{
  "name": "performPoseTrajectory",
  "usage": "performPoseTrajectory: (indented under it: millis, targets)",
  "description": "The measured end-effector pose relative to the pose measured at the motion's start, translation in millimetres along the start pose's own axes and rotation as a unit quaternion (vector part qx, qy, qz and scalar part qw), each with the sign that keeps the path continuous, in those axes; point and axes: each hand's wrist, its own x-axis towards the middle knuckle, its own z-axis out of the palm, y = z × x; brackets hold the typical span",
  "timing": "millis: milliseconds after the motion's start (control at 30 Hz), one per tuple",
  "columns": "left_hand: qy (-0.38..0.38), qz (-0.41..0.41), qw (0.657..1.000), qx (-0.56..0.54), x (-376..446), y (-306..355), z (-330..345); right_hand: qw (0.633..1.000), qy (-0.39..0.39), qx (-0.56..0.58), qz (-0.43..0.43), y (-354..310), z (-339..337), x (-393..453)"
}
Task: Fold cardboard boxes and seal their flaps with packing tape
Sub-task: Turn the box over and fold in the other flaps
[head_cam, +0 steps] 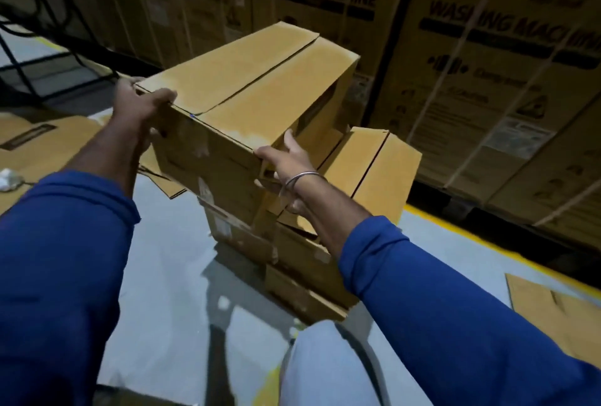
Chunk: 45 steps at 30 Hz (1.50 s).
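Folded cardboard box (247, 93) is held up at centre frame, above a stack of other boxes (292, 262) on the grey floor (169, 259). Top flaps are closed, meeting along a centre seam; the seam is slightly gapped at the near end. No tape is made out along that seam. Old label and tape residue is visible on the near side wall.

Box is gripped at its near-left corner by the left hand (136, 103): thumb on the top flap, fingers curled round the far side of the corner. Near-right corner is gripped by the right hand (286, 158): thumb on the top edge, fingers wrapped along the right side wall. A metal bangle (299, 179) is worn on the right wrist. Both forearms are covered by blue sleeves (61, 259).

Another closed box (374, 171) sits just right of the held one, lower down. Flattened cardboard (42, 142) lies on the floor at left, and more at the right edge (559, 314). A yellow floor line (471, 243) runs at right. Large cartons printed "WASHING MACHINE" (487, 80) are stacked along the back.
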Motion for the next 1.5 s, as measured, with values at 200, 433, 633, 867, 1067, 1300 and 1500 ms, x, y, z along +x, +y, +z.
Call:
performPoseTrajectory:
  millis: [200, 433, 633, 867, 1067, 1300, 1500]
  targets:
    - [-0.021, -0.023, 0.999, -0.037, 23.6, -25.9, 10.8, 0.996, 0.035, -0.056, -0.061, 20.9, 15.2, 22.7]
    - [-0.056, -0.112, 0.985, -0.120, 46.9, -57.9, 13.7, 0.991, 0.020, -0.080, -0.102, 31.2, 7.6, 30.8]
    - [-0.012, -0.187, 0.961, -0.202, -37.5, -82.1, 38.5, 0.985, 0.031, -0.156, -0.066, 23.4, -33.8, 12.2]
    - [-0.208, -0.323, 0.910, -0.157, -223.7, -102.9, 83.7, 0.956, 0.028, -0.287, -0.057, 36.3, -158.7, -66.7]
    - [-0.374, -0.210, 0.902, 0.049, -330.2, -70.9, 155.4, 0.909, 0.035, -0.414, 0.026, 78.1, -318.2, -152.1]
    - [-0.553, -0.053, 0.819, 0.143, -455.6, -49.9, 263.6, 0.900, 0.083, -0.419, 0.085, 98.4, -476.5, -255.5]
    - [-0.636, -0.038, 0.745, 0.199, -551.4, -77.8, 342.6, 0.909, 0.217, -0.346, 0.084, 155.4, -610.5, -333.8]
